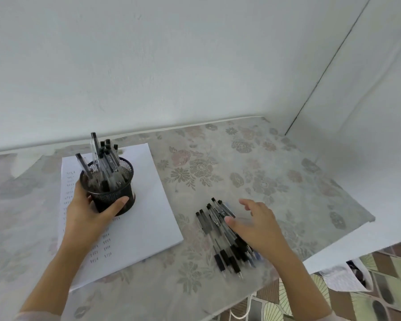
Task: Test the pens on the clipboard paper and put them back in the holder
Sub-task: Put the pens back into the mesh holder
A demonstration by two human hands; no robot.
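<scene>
Tablecloth [241, 163] — holder [112, 196] in left grip [88, 212]

Looks like a room in a home: a small bench [343, 249] sits in a corner of plain white walls [171, 66] & is covered w/ a faded floral cloth [252, 163]. The floor [384, 288] beside it has patterned green & brown tiles, w/ a white cable [237, 315] lying on them. A mesh pen holder [116, 195], loose pens [218, 232] & a sheet [144, 205] w/ rows of pen marks make it a writing spot.
</scene>
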